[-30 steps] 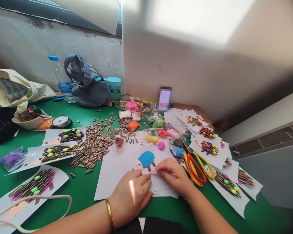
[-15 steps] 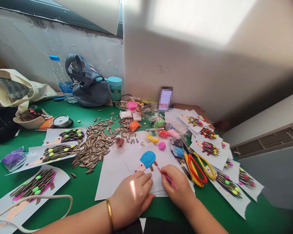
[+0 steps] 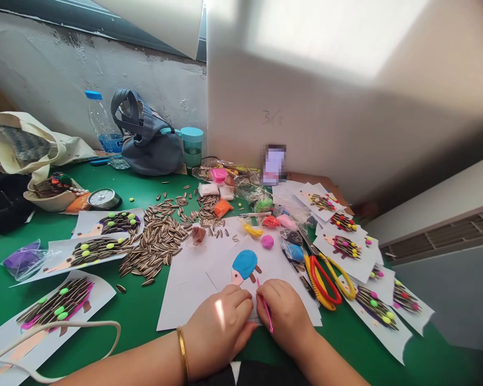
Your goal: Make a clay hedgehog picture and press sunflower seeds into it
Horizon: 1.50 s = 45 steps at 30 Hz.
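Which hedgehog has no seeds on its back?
The blue-backed hedgehog just beyond the left hand. Its back is plain, while the other hedgehogs I can make out carry striped seeds.

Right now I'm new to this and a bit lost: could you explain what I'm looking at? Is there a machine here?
No machine: these are a person's two bare hands, seen by one camera worn on the head, looking forward and down. The left hand rests on white paper near a blue hedgehog shape. The right hand holds a thin pink tool. On the green table lie a pile of striped seeds, scissors with red and yellow handles, and, to both sides, hedgehog pictures covered with seeds and small colored dots.
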### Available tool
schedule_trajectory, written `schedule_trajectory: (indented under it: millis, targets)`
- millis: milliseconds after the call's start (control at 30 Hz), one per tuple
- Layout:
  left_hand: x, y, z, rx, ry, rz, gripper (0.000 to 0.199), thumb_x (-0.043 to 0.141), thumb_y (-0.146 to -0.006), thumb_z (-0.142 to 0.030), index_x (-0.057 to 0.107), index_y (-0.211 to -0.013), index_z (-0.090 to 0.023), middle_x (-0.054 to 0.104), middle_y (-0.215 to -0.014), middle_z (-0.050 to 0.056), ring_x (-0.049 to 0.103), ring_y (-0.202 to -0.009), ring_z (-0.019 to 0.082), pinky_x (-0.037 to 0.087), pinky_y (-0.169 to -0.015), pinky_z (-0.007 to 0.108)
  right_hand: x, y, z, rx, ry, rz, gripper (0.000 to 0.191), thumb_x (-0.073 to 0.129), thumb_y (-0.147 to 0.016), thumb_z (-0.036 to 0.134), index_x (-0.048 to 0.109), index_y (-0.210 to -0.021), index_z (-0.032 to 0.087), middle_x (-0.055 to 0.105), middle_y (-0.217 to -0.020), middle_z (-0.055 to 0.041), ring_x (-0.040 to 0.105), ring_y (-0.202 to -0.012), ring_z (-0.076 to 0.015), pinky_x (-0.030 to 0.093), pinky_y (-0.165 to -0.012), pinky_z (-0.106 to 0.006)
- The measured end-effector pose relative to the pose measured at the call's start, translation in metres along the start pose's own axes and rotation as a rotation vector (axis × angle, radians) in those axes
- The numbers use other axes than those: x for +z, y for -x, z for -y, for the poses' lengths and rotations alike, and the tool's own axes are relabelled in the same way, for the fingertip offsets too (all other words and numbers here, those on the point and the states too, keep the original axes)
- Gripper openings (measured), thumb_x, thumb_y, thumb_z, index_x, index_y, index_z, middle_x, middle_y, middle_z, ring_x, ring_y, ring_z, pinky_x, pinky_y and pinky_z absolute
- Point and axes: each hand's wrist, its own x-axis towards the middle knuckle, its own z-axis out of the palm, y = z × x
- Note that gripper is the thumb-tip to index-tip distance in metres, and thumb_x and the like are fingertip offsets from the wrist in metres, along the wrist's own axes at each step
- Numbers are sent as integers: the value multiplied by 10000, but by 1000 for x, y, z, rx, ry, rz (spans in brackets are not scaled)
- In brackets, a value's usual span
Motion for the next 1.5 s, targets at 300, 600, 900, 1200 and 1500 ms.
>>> schedule_trajectory:
  millis: [300,600,900,1200,1500]
  targets:
    - [2,0,0,38,19,-103,70,563,-889,-173,573,-954,-200,643,-941,79,625,-912,244,553,-837,395,-1,0,1,-3,-5,31,183,468,-880,50,528,-810,208,533,-712,-24,475,-678,-187,352,-645,-315]
    - [3,2,1,12,19,-36,70,564,-901,-177,583,-968,-182,656,-1027,91,611,-980,256,547,-877,416,-8,-4,-19,111,-42,-66,127,439,-922,95,493,-920,210,540,-787,-36,512,-732,-202,418,-676,-328]
    - [4,0,2,4,3,-23,98,579,-889,-178,583,-987,-176,653,-1056,89,608,-980,258,543,-882,415,-3,-5,-16,45,16,0,157,424,-917,73,493,-874,209,526,-750,-27,493,-702,-192,403,-666,-324]
    - [-2,-1,1,36,-94,-87,28,551,-899,-172,559,-888,-197,642,-896,75,629,-861,239,545,-793,384,-12,0,-24,85,22,-95,104,471,-968,155,554,-1025,182,619,-882,-55,573,-810,-198,462,-736,-323]
    - [-6,-2,-1,25,-137,-60,44,533,-912,-179,554,-876,-194,643,-875,72,626,-843,233,541,-774,373,-33,6,-31,40,46,179,384,461,-869,31,642,-1151,220,667,-1099,-79,621,-986,-220,517,-847,-348]
